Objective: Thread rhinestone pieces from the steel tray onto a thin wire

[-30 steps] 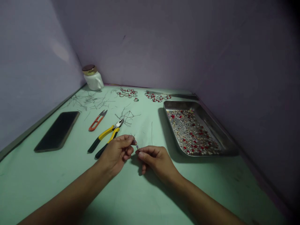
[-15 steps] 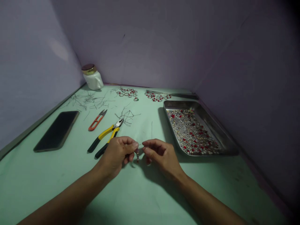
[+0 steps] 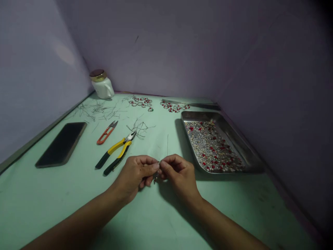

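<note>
Gap closed: my left hand (image 3: 139, 172) and right hand (image 3: 181, 175), apart half a second ago, now meet | both pinch the top of the bead string (image 3: 155, 181) | it hangs between them over the surface (image 3: 145, 224) | I judge fine two-handed work there

A bluish-grey left wall (image 3: 28, 90), marked by a soft pale patch (image 3: 64, 52), fills the upper left of the frame. The purplish back wall (image 3: 166, 52) spans the top, bearing a small dark mark (image 3: 136, 39), while the right wall (image 3: 283, 104) darkens toward the upper right corner. Dim light falls on the mint-green table (image 3: 62, 205) below.
</note>
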The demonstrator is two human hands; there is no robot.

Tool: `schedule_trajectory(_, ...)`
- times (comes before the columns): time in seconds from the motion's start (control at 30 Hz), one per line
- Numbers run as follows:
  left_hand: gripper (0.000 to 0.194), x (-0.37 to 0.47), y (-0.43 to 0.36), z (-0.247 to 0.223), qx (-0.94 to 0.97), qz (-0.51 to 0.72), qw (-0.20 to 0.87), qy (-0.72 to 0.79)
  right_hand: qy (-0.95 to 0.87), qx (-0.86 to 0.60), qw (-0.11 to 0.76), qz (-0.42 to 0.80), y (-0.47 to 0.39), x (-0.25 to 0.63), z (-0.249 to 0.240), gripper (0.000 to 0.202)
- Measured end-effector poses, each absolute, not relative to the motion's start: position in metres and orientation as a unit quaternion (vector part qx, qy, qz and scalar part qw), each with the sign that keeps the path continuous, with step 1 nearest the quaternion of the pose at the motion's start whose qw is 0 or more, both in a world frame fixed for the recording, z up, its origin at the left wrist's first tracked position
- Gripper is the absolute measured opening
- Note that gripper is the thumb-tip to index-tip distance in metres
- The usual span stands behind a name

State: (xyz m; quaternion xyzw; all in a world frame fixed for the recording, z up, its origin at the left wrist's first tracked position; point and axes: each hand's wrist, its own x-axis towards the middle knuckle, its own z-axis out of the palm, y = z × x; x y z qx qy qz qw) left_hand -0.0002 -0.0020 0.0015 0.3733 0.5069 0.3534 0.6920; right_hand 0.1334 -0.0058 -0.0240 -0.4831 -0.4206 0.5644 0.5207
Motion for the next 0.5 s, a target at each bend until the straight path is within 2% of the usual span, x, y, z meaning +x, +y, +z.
schedule_trajectory(0.1, 0.016, 0.0, -0.0013, -0.0021, 0.375, 0.361, 0.686, 0.509, -0.467, -0.477, 0.507, 0.545, -0.0063, 0.1353, -0.0258, 0.008)
schedule_trajectory(0.33, 0.008, -0.0033, 0.0, -0.0044, 0.364, 0.369, 0.691, 0.504, -0.526, -0.427, 0.477, 0.56, -0.0069, 0.1412, -0.0284, 0.011)
schedule_trajectory(0.5, 0.008, -0.0005, -0.0023, -0.0053, 0.369, 0.395, 0.675, 0.502, -0.477, -0.392, 0.471, 0.63, -0.0033, 0.1411, -0.0343, 0.014)
